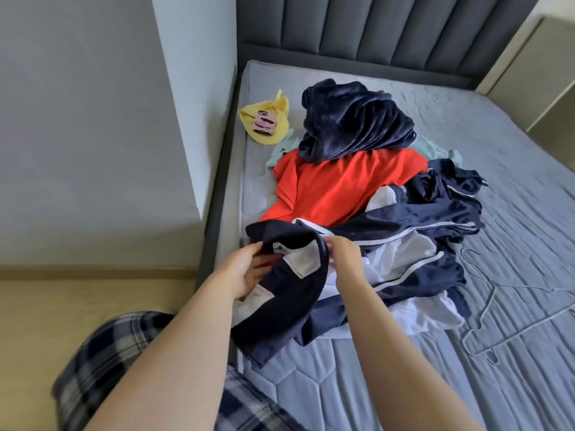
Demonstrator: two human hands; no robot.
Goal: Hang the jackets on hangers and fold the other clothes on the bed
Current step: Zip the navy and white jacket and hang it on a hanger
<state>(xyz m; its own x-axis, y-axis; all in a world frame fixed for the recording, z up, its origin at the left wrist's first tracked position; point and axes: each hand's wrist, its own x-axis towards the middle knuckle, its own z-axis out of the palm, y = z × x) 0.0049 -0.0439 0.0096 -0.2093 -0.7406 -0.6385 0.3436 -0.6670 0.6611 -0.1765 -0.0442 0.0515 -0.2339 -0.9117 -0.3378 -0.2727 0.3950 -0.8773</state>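
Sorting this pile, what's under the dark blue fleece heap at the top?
An orange-red shirt lies under the dark blue fleece, with a pale green garment peeking out beneath. Anything deeper is covered.

A bedroom in a home.
The centre and right of the frame are filled by a bed point(513, 197) with a grey quilted mattress, backed at the top by a padded, channelled headboard point(389, 26). A heap of clothes point(342, 185) and wire hangers point(494, 286) are spread on it, while a plain painted wall point(77, 104) and a wood-look floor point(77, 293) are seen at left.
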